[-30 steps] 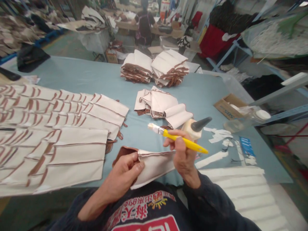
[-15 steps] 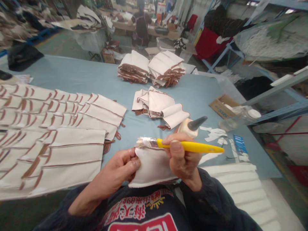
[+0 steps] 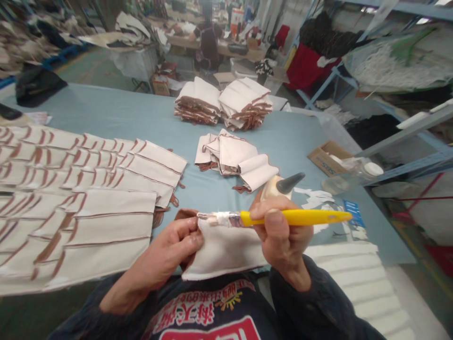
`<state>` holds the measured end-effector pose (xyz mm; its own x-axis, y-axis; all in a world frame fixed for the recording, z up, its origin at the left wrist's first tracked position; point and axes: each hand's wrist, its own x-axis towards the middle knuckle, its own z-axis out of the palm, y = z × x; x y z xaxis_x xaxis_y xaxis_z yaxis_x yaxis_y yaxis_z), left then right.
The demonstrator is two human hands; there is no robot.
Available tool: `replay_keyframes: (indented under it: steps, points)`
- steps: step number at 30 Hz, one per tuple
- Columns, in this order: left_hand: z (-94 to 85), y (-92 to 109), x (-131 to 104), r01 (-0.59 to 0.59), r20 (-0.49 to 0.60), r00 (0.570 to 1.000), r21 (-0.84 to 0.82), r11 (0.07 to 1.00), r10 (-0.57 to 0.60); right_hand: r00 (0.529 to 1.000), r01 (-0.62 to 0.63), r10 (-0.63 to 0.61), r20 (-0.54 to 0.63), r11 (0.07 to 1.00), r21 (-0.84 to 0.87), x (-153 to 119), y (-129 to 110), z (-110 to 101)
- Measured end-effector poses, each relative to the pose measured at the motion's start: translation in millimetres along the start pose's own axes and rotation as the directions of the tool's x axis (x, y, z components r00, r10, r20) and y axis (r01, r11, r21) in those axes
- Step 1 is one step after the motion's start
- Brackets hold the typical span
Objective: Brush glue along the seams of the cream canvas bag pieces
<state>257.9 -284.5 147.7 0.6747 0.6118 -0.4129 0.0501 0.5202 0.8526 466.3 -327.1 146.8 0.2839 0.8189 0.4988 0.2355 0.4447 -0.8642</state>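
Note:
Between thumb and fingers, my left hand (image 3: pixel 180 243) pinches the left end of a white fabric piece (image 3: pixel 226 252) with brown material behind it. A yellow-handled brush (image 3: pixel 300 217) is gripped in my right hand (image 3: pixel 283 231); its white-coated bristles lie along the piece's upper edge, close to my left fingertips. Just behind my right hand stands a pale bottle with a dark cone nozzle (image 3: pixel 290 182), partly covered by the hand. Rows of overlapping white pieces with brown edges (image 3: pixel 113 217) spread over the table on the left.
Loose folded pieces (image 3: pixel 237 151) lie ahead on the blue-grey table (image 3: pixel 116 106), with two stacks (image 3: pixel 198 101) behind them. To the right are a cardboard box (image 3: pixel 327 158), a clear jar (image 3: pixel 354 174), paper scraps (image 3: pixel 313 198) and overlapping white strips (image 3: pixel 354 278). A person (image 3: pixel 208 40) is in the background.
My right hand and the brush have moved to the right, with the bristles now lower against the fabric edge. More brown material shows behind the piece near my left hand.

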Motion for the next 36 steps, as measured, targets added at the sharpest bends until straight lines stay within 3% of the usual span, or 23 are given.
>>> replay_keyframes:
  steps: [3,6,10,12,19,24,27,30,33,36]
  points:
    - [2.4,0.2,0.0,-0.015,-0.019,1.000,0.012,1.000,0.015,0.995,0.028,-0.022,0.101,0.998,-0.062,0.4,-1.5,0.7]
    - [7.1,3.0,0.1,-0.017,-0.033,0.999,-0.025,1.000,0.017,0.987,0.142,-0.128,0.093,0.976,-0.166,4.1,1.3,5.9]
    - [11.1,5.3,-0.3,-0.017,-0.056,0.998,-0.057,0.998,0.013,0.925,0.377,-0.348,0.156,0.893,-0.247,5.1,-0.8,4.6]
    - [11.9,3.6,-0.2,-0.015,-0.078,0.997,-0.097,0.995,0.007,0.899,0.436,-0.400,0.178,0.856,-0.278,3.3,-4.7,0.3]
    - [10.9,-8.4,3.1,-0.008,-0.198,0.980,-0.211,0.978,-0.035,0.826,0.546,-0.446,0.345,0.785,-0.293,2.6,-15.1,-16.4]
    - [10.1,-11.6,1.8,-0.060,-0.247,0.969,-0.218,0.974,0.005,0.860,0.509,-0.454,0.233,0.800,-0.318,-6.7,-25.5,-24.2]
    - [11.4,-12.3,0.6,-0.071,-0.215,0.976,-0.129,0.989,0.041,0.883,0.469,-0.429,0.193,0.776,-0.421,-13.4,-26.7,-18.0]
    - [15.1,-10.1,1.3,-0.121,-0.194,0.971,0.098,0.988,0.139,0.882,0.471,-0.401,0.246,0.754,-0.459,-16.7,-26.0,-3.1]
    - [18.9,-6.3,3.6,-0.238,-0.188,0.928,0.364,0.901,0.322,0.847,0.526,-0.424,0.322,0.759,-0.384,-20.1,-28.4,14.5]
    - [18.6,-7.4,5.3,-0.351,-0.129,0.866,0.533,0.770,0.484,0.859,0.502,-0.416,0.299,0.801,-0.326,-27.0,-30.9,26.3]
